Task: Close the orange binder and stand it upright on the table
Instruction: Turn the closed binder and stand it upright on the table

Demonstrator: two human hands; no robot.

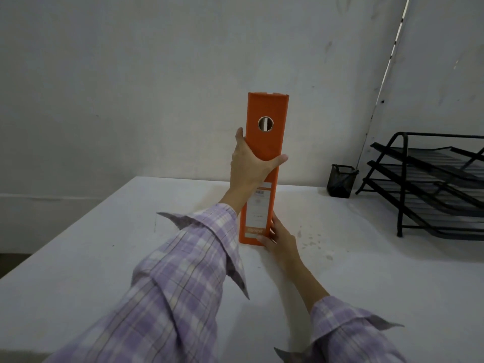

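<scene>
The closed orange binder (264,142) is clasped mid-spine by the left hand (248,166); the right hand (279,238) is pressed flat at its five-o'clock corner. Toppling is judged likely if it is released abruptly.

Single view: head-worn wide-angle camera, above the tabletop's (104,258) near edge, facing forward and slightly down toward the white back wall (157,74); close range, forearms filling foreground; no second view to overlap

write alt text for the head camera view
A closed orange binder stands upright on a white table, spine facing the camera. The left hand grips its middle; the right hand steadies its base. A black mesh pen cup and tiered tray sit far right.
</scene>
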